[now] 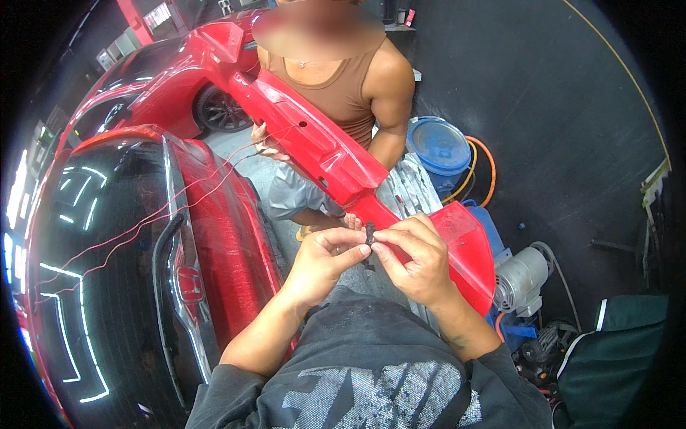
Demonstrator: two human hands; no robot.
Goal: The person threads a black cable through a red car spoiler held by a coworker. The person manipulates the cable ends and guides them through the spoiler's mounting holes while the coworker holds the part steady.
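Between my fingertips, in front of my chest, is a small dark piece (pixel 369 232), too small to tell its kind. My left hand (pixel 323 259) pinches it from one side with thumb and forefinger. From the other side my right hand (pixel 416 256) grips it the same way. Just beyond my hands a long red car spoiler (pixel 321 139) slants across the view, its underside with holes and recesses turned up. A co-worker's hand (pixel 268 141) supports it near its upper left part. Fingers of the co-worker show behind my left hand.
A red car's rear window (pixel 107 272) and trunk (pixel 229 250) fill the left, with thin red wires (pixel 193 184) running over the glass to the spoiler. The co-worker (pixel 336 82) faces me. A blue drum (pixel 439 146), hoses and a grey motor (pixel 522 279) stand right.
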